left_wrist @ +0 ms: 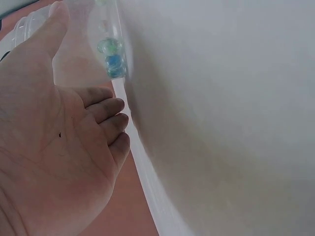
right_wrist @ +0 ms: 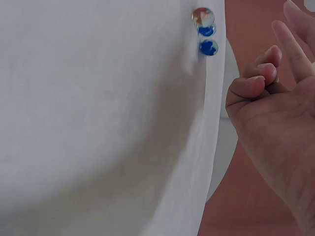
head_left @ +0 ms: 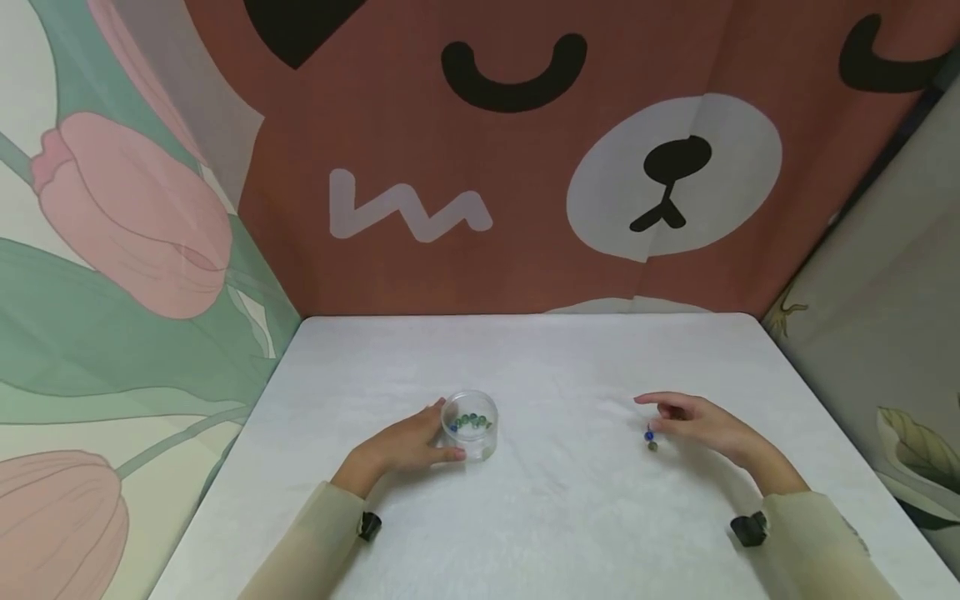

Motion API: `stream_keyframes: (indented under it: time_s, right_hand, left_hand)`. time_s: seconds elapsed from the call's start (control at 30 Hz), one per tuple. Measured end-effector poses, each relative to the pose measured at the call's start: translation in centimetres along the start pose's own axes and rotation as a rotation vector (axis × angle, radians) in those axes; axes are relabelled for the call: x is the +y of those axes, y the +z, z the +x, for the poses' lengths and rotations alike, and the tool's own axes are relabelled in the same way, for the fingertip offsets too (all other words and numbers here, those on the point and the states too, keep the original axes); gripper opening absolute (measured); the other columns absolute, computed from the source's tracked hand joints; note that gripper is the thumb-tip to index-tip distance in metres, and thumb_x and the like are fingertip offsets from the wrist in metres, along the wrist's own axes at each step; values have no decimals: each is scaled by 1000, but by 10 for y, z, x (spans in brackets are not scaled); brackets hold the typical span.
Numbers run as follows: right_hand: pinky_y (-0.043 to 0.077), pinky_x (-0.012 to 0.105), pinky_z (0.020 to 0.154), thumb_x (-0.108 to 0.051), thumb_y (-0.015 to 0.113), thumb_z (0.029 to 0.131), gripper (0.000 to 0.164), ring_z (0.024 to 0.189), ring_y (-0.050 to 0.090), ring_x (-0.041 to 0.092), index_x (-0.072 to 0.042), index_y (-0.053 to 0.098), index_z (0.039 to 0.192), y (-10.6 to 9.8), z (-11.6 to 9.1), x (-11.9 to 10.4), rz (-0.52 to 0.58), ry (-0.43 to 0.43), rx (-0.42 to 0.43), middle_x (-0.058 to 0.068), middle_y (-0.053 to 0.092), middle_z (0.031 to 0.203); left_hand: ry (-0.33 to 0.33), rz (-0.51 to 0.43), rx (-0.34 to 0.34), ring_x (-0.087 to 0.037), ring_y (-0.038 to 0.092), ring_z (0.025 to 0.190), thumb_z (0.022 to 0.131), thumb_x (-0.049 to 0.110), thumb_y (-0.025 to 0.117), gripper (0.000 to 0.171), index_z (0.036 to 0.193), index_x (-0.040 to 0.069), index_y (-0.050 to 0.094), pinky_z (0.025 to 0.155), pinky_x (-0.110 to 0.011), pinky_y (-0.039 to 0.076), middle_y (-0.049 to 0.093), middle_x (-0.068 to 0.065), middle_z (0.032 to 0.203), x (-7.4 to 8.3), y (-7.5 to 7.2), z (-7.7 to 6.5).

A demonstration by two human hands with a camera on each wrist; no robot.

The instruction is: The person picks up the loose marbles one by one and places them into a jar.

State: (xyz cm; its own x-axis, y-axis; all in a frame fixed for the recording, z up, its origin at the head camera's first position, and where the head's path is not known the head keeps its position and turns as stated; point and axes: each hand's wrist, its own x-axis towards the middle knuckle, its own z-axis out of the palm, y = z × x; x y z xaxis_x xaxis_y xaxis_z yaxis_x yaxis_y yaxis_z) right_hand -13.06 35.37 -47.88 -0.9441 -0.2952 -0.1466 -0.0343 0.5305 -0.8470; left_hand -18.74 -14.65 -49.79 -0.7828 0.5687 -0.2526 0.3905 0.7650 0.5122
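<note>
A clear plastic jar (head_left: 482,450) stands on the white table, left of its middle, with several green and blue marbles (head_left: 471,422) inside. My left hand (head_left: 401,446) grips its left side, thumb in front and fingers behind. In the left wrist view the thumb lies along the jar (left_wrist: 74,64), and blue and green marbles (left_wrist: 114,61) show through the wall. My right hand (head_left: 697,425) hovers beside a small group of loose marbles (head_left: 650,437). Its index finger is extended and the other fingers are curled. The right wrist view shows two blue marbles (right_wrist: 209,47) and an orange-and-white marble (right_wrist: 203,16).
The white tabletop (head_left: 555,517) runs back to a brown curtain (head_left: 525,275) with a bear print. A floral curtain (head_left: 135,350) hangs at the left and a pale one (head_left: 885,317) at the right. Dark wrist devices (head_left: 748,529) sit at both sleeves.
</note>
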Motion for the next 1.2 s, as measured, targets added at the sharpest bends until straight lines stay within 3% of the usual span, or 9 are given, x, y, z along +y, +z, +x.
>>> stream_keyframes:
  time_s: [0.2,0.53,0.9,1.2]
  right_hand:
    - [40,27,69,-24,69,98,46,87,46,12,-6,59,140,-7,-3,8,-53,16,-13,5,49,97]
    - [41,27,68,-29,72,95,47,89,46,16,-15,62,139,-10,1,22,-138,103,-24,7,49,98]
    - [37,26,70,-23,76,92,41,85,44,13,-15,69,131,-8,8,26,-277,34,-30,2,50,92]
    - [35,30,72,-22,77,91,42,88,42,20,-16,69,132,-3,10,24,-337,110,-28,3,48,93]
  left_hand:
    - [5,8,0,-34,17,154,88,72,60,106,164,14,13,123,-52,21,12,-16,168,1,-1,0]
    - [1,11,1,-33,17,154,88,72,60,105,164,16,14,123,-52,22,12,-16,169,1,-1,-1]
    - [-10,-10,-7,-32,16,155,88,71,61,105,164,15,14,123,-52,21,11,-15,169,0,2,-1]
    - [-12,10,-14,-31,16,155,88,74,59,106,164,16,13,123,-52,22,11,-13,169,1,0,0]
